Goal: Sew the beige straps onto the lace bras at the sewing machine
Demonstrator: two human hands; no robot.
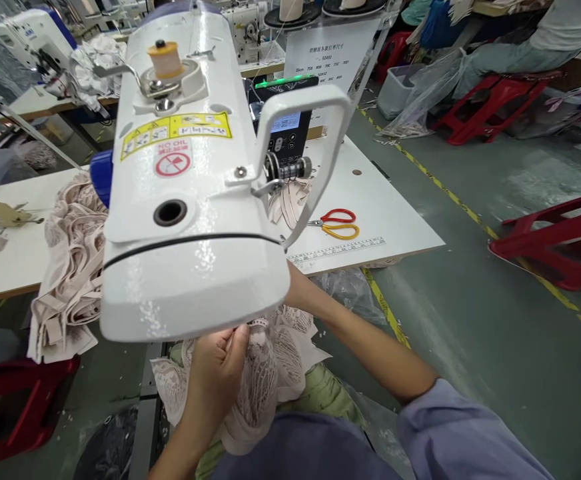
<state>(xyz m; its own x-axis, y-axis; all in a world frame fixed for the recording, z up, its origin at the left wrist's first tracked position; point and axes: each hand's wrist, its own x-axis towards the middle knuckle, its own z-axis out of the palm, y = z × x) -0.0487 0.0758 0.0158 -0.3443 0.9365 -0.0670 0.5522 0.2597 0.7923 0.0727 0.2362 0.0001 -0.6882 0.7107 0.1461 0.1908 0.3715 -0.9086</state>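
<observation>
A white sewing machine (190, 287) fills the middle of the view, its head over my hands. Below its front edge my left hand (219, 370) is closed, thumb against fingers, on a beige lace garment (260, 380). The lace drapes from there over my lap, and its upper part runs out of sight under the machine head. My right hand (294, 285) reaches in from the right behind the machine head; only its wrist side shows and the fingers are hidden. Needle and presser foot are hidden too.
Scissors (340, 224) with red and yellow handles lie by a ruler (340, 250) on the white table (395, 213). A control panel (288, 127) stands behind the machine. Beige garments (73, 267) hang at left. Red stools (560, 233) stand on the floor; a person (530, 47) sits far right.
</observation>
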